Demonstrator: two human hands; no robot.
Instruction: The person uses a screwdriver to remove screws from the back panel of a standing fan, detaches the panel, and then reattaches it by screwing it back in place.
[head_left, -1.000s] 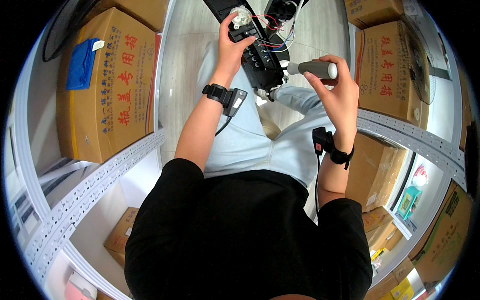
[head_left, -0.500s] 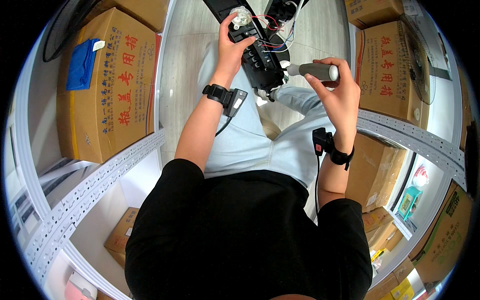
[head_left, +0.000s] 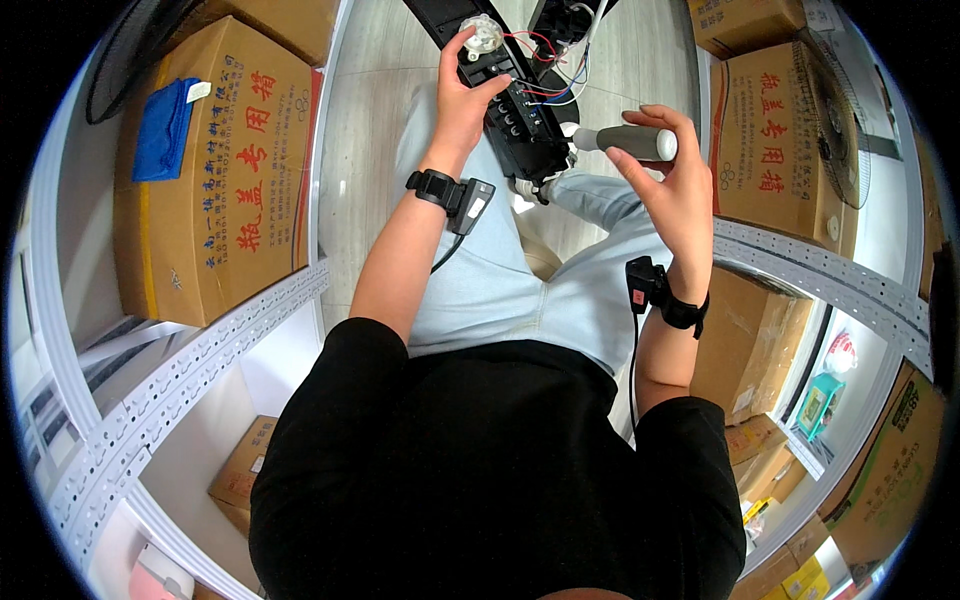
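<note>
My left hand (head_left: 466, 105) grips a long black housing (head_left: 522, 143), its index finger against a clear round plastic part (head_left: 481, 35) and its thumb on the housing. Red, white and blue wires (head_left: 575, 85) run from the housing to a second black part (head_left: 553, 22) at the far side. In my right hand (head_left: 682, 180) is a grey-handled screwdriver (head_left: 622, 140) with a rounded white end, held level between thumb and fingers. It points left at the housing's right side; whether its tip touches there I cannot tell. The housing lies by my legs.
Metal shelves (head_left: 215, 385) flank me on both sides. A large cardboard box (head_left: 215, 175) with a blue cloth pouch (head_left: 165, 130) stands on the left, another box (head_left: 765, 140) on the right. A fan with a wire guard (head_left: 840, 130) is beside the right box.
The fingers of my right hand have shifted slightly and loosened around the screwdriver handle, the index finger lifting a little. My left hand and the housing are nearly unmoved.
</note>
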